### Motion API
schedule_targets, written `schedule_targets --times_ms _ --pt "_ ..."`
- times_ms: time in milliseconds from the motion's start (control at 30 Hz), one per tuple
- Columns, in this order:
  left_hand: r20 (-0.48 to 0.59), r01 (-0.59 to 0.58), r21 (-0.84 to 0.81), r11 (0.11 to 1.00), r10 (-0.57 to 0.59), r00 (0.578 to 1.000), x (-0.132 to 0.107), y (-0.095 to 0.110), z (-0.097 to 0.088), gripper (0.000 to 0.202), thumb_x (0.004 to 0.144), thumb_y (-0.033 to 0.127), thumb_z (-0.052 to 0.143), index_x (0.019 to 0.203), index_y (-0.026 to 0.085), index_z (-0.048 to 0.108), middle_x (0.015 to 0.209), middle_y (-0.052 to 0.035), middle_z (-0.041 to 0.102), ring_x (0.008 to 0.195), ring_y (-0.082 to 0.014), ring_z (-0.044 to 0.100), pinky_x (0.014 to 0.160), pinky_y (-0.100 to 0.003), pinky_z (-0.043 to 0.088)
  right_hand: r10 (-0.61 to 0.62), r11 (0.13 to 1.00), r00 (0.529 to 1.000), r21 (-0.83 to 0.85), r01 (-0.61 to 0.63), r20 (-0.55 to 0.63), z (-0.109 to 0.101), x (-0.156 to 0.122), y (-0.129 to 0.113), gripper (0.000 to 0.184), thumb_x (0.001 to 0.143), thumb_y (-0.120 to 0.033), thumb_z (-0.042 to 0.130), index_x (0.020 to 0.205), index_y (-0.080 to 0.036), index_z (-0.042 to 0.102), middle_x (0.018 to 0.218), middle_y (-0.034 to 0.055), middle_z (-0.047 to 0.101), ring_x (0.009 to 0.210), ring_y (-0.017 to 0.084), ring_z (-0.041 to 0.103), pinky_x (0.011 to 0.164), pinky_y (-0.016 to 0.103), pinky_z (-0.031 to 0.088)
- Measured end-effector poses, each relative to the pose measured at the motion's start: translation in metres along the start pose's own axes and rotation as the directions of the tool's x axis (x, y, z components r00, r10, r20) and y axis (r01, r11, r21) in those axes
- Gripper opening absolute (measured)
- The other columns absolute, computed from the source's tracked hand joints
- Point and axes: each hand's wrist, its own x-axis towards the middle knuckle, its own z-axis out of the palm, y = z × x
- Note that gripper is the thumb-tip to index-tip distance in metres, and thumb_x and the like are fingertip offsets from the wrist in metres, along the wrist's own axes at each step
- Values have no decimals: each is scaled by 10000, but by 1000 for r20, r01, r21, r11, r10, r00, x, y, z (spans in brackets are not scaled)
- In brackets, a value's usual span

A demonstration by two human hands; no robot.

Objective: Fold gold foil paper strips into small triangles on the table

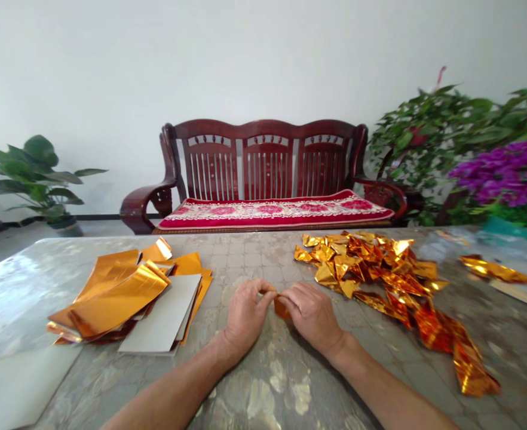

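At the middle of the table, my left hand point(248, 307) and my right hand point(311, 310) meet over a small piece of gold foil paper point(282, 308). Thumb and fingers of each hand pinch its upper edge; most of the piece is hidden by my right hand. Left of my hands lies a loose stack of gold foil sheets point(120, 292), some turned with the pale side up, like the white sheet point(162, 316) on top. A heap of folded gold foil pieces point(371, 263) spreads to the right, trailing toward the near right.
The patterned table point(245, 251) carries a pale sheet point(25, 382) at near left. Clear plastic wrapping point(447, 242) and another gold foil piece point(501, 270) lie at far right. Behind stand a wooden bench point(266, 158), a potted plant point(39, 173) and purple flowers point(505, 170).
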Motion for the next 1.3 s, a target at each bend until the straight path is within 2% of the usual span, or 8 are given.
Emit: schedule_targets --times_ms 100,267,400,533,667,933,1167,1300 --pt "20 34 -68 997 -33 999 2 0 1 107 844 257 606 773 202 665 775 4 695 786 -172 618 767 -295 430 9 1000 1000 -5 -9 19 -1 0 0 204 949 -219 550 774 -191 652 711 28 612 704 174 547 665 278 343" --pt "127 176 -328 928 -142 982 5 -3 5 174 810 312 595 728 180 672 670 11 660 665 -147 599 651 -250 431 93 994 992 46 -97 81 2 -3 2 183 953 -207 527 805 -199 633 754 25 616 736 173 565 684 268 360" --pt "222 312 -523 793 -227 948 7 -4 4 309 811 446 592 786 154 690 597 18 624 578 -122 568 594 -231 432 140 979 984 131 -153 106 4 -3 4 186 964 -217 493 817 -204 607 770 20 608 754 174 569 698 265 380" --pt "341 435 -653 620 -273 900 9 -8 4 434 719 532 705 874 127 695 593 9 646 529 -96 548 559 -207 426 166 962 979 197 -188 121 3 -2 3 203 972 -227 463 807 -209 580 772 16 597 757 172 568 697 262 387" --pt "399 469 -688 554 -252 882 9 -11 5 426 678 504 772 845 120 698 605 9 649 530 -75 546 555 -185 411 169 955 978 225 -193 122 3 -3 3 224 972 -232 451 779 -212 562 755 11 581 742 168 559 682 260 385" --pt "394 435 -664 608 -210 895 8 -8 4 346 678 448 786 749 122 696 566 23 615 516 -68 501 542 -188 398 151 957 979 229 -179 134 5 -4 4 240 970 -232 469 745 -210 550 736 6 562 738 165 545 689 262 378" --pt "254 296 -580 759 -177 951 7 -9 8 199 693 332 730 731 138 713 642 -6 670 577 -102 550 580 -213 426 133 961 984 229 -158 119 4 -5 4 217 962 -210 474 767 -207 570 735 9 567 737 166 544 689 262 374" --pt "202 247 -525 815 -163 966 5 -8 9 151 700 288 684 737 144 711 688 -18 693 615 -118 575 599 -217 442 127 962 987 230 -148 103 3 -5 3 217 960 -220 482 765 -206 576 738 11 572 740 166 545 694 263 376"
